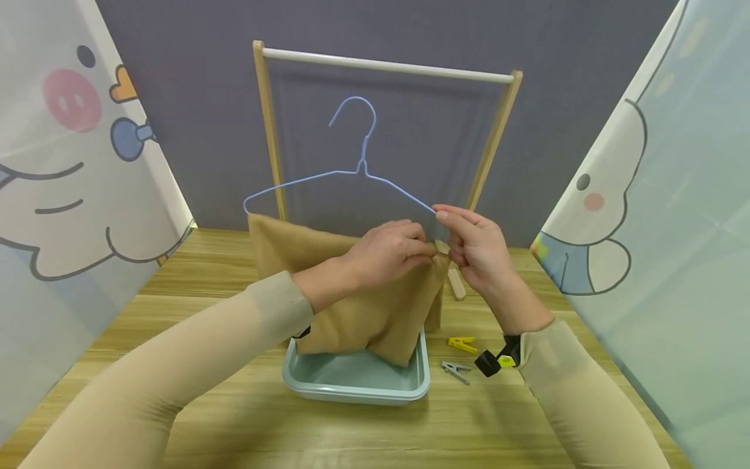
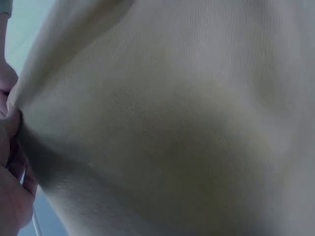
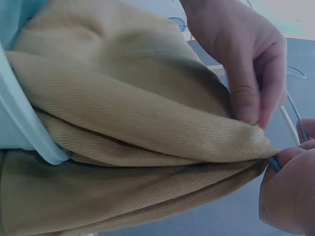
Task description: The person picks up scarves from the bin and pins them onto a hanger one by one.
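A light blue wire hanger [image 1: 366,146] stands upright with its hook up, and a tan cloth [image 1: 346,319] hangs from its lower part. My left hand [image 1: 389,251] reaches across the cloth and pinches its upper edge near the hanger's right end. Just right of it, my right hand [image 1: 477,251] pinches the hanger's right arm between thumb and fingers. In the right wrist view the gathered cloth corner [image 3: 246,142] meets the blue wire [image 3: 274,164] by the right hand's fingers. Cloth fills most of the left wrist view.
The cloth's lower end hangs into a pale blue basin [image 1: 357,393] on the wooden table [image 1: 234,417]. A yellow clothespin [image 1: 462,345] and a grey clothespin [image 1: 455,372] lie to its right. Behind stands a wooden rack with a white rod [image 1: 387,64]. Printed panels flank both sides.
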Demonstrator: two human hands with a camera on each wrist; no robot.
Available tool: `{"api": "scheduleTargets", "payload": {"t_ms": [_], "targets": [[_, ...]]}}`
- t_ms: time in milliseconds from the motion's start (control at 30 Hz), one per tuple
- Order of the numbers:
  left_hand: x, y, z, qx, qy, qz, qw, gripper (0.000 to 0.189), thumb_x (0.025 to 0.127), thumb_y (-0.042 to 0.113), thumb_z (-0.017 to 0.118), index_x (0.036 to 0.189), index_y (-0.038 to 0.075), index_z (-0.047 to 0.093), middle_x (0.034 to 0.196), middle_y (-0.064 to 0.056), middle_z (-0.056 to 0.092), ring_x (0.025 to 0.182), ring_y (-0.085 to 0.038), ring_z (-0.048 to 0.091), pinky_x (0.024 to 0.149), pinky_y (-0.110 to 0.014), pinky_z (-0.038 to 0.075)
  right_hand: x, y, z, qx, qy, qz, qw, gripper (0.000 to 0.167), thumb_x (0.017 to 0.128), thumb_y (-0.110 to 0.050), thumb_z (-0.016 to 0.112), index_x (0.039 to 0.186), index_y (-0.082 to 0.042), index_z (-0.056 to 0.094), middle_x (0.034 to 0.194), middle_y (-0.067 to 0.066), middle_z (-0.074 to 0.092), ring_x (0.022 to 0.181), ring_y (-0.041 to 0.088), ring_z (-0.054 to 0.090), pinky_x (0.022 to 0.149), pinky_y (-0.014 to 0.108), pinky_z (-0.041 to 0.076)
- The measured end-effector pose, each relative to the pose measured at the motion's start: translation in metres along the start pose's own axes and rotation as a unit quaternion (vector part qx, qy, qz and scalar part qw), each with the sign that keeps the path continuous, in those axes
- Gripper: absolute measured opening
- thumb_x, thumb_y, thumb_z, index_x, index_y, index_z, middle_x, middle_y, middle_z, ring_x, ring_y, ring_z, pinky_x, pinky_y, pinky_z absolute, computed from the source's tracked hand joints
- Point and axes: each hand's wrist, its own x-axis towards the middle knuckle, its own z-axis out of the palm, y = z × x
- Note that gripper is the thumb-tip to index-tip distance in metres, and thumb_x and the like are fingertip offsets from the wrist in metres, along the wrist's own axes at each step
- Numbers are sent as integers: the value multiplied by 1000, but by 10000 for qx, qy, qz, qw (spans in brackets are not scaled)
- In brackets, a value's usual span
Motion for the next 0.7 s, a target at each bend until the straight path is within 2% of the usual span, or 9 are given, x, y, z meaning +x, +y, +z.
{"api": "scheduleTargets", "payload": {"t_ms": [67, 200, 267, 367, 433, 533, 633, 700], "targets": [[4, -1, 1, -90, -106, -136, 9998, 11, 103, 16, 78, 109, 10, 86, 99, -2, 73, 92, -21, 66, 85, -32, 56, 0, 3, 0, -16, -20, 7, 10000, 19, 110, -14, 67, 111, -21, 85, 52, -10, 40, 40, 3, 30, 46, 25, 14], [12, -2, 0, -411, -461, -850, 9945, 13, 108, 13, 71, 111, 7, 82, 108, -6, 74, 105, -23, 67, 96, -33, 56, 0, 8, 0, -75, -80, -8, 9999, 23, 111, -12, 65, 111, -21, 86, 52, -9, 42, 39, 3, 30, 42, 21, 20], [16, -3, -1, -581, -492, -1261, 9891, 14, 110, 13, 67, 113, 8, 80, 115, -6, 74, 116, -23, 66, 104, -34, 55, 0, 10, -1, -88, -102, -19, 9999, 25, 111, -11, 64, 110, -22, 86, 52, -9, 44, 39, 2, 30, 42, 20, 22], [16, -7, 0, -1006, -401, -1463, 9833, 13, 110, 17, 69, 117, 9, 77, 121, -6, 73, 121, -22, 66, 108, -33, 54, -1, 10, -2, -111, -114, -54, 9999, 29, 111, -10, 63, 105, -26, 87, 52, -10, 44, 39, 2, 30, 43, 20, 21], [13, -11, 0, -1462, -342, -1337, 9796, 15, 107, 17, 74, 117, 8, 78, 118, -7, 73, 114, -20, 68, 100, -31, 58, -2, 8, -2, -84, -102, -101, 9999, 30, 111, -9, 62, 104, -26, 87, 52, -10, 42, 40, 3, 28, 43, 22, 18], [7, -13, 1, -1918, -417, -882, 9766, 17, 101, 16, 81, 116, 7, 82, 113, -7, 76, 102, -17, 71, 89, -27, 60, -2, 6, -3, -35, -146, -184, 9997, 30, 111, -9, 62, 105, -25, 86, 52, -11, 39, 41, 4, 25, 45, 25, 12], [4, -12, 4, -1774, -499, -455, 9818, 15, 102, 16, 81, 114, 10, 85, 107, -4, 79, 93, -15, 71, 85, -25, 59, -1, 6, -3, 34, -211, -156, 9997, 27, 111, -10, 63, 106, -23, 86, 52, -11, 38, 42, 4, 24, 48, 28, 9], [3, -9, 8, -1558, -555, -344, 9856, 16, 104, 17, 78, 117, 11, 85, 106, -3, 80, 91, -13, 70, 85, -24, 58, -1, 7, -3, -10, -229, -98, 9997, 26, 111, -11, 64, 107, -24, 86, 53, -10, 38, 42, 4, 25, 48, 28, 10]]}}
